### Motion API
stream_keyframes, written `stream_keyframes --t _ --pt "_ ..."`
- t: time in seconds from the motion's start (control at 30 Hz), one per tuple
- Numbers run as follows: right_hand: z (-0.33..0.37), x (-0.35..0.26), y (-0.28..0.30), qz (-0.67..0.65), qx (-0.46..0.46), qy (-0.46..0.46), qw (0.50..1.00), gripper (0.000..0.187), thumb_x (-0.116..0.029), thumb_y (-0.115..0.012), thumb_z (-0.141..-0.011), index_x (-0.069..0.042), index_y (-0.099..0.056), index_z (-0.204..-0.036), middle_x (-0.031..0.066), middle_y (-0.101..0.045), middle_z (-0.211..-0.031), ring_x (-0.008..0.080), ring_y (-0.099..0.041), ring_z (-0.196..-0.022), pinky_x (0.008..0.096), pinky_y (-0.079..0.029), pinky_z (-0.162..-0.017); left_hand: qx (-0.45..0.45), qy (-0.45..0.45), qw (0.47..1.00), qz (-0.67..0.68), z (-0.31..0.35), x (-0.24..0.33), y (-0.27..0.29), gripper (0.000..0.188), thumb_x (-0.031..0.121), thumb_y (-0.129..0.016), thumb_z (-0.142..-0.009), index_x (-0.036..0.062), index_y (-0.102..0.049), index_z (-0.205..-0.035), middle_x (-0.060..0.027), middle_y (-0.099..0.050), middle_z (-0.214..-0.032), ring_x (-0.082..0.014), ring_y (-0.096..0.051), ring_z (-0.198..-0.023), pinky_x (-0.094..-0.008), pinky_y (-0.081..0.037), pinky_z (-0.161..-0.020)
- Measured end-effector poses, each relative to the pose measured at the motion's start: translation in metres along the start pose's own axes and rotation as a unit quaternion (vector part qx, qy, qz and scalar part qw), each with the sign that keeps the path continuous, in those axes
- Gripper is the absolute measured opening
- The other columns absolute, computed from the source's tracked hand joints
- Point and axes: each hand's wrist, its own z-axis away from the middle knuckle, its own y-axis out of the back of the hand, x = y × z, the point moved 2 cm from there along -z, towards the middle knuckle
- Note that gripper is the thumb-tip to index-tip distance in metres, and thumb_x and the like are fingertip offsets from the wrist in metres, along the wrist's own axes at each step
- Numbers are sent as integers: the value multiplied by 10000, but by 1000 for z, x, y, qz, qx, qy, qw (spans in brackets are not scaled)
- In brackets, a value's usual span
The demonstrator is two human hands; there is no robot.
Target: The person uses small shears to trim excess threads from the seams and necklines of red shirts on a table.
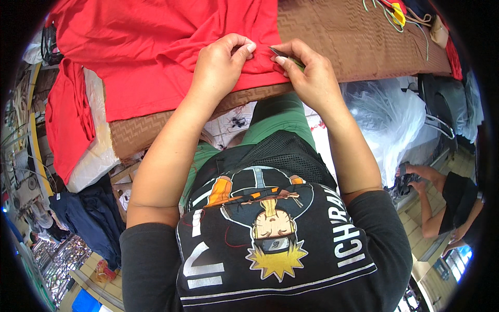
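A red cloth garment [150, 57] lies spread over the brown patterned table cover [358, 47], its hemmed edge along the near side. My left hand [221, 65] is closed, thumb and forefinger pinching a fold of the red cloth. Just right of it, my right hand [312, 70] is closed around small thread snips [278, 52]; their dark pointed tip shows past the thumb, close to the cloth's edge. Most of the snips is hidden inside the palm, with a bit of green showing between the fingers.
Loose cords and a yellow item [398, 14] lie at the table's far right. A clear plastic bag [382, 122] is below the right edge. More red cloth [70, 119] and dark blue cloth [93, 216] hang at the left. Another person's arms [431, 208] show at lower right.
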Motion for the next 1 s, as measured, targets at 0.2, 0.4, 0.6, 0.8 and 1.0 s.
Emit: stream_keyframes --t 0.2,0.4,0.6,0.8,1.0 --pt "-1 -6 1 50 -19 37 998 142 -112 -651 -845 -60 -651 -976 158 -681 -908 357 -653 -859 408 -511 -733 -37 34 998 46 -4 -7 1 211 173 -609 -941 -17 -661 -1014 -38 -684 -848 -84 -622 -809 -232 -494 -770" --pt "-4 -10 -1 114 -44 59 991 153 -132 -631 -843 -73 -648 -983 145 -671 -945 361 -641 -872 437 -508 -738 -51 41 995 72 -6 -11 0 216 176 -599 -951 -20 -651 -1023 -27 -672 -861 -80 -606 -818 -227 -486 -786" --pt "-5 -14 -6 184 -40 84 979 124 -150 -614 -846 -80 -616 -947 138 -654 -923 371 -630 -846 479 -498 -710 -49 35 996 62 -5 -7 1 218 183 -598 -952 -19 -649 -1017 -23 -665 -845 -79 -599 -809 -231 -485 -784" --pt "-4 -10 -5 187 -21 81 979 108 -156 -606 -849 -84 -606 -929 131 -648 -924 377 -629 -830 490 -495 -690 -46 35 996 62 -5 -5 0 214 187 -601 -950 -11 -652 -1011 -22 -666 -834 -78 -600 -804 -225 -482 -778" --pt "-14 -18 -6 195 -28 91 976 133 -149 -602 -851 -85 -620 -967 143 -655 -933 386 -628 -853 490 -497 -721 -89 -271 958 -13 -4 12 28 193 167 -609 -935 -16 -661 -905 -74 -658 -986 -139 -618 -882 -274 -490 -803"
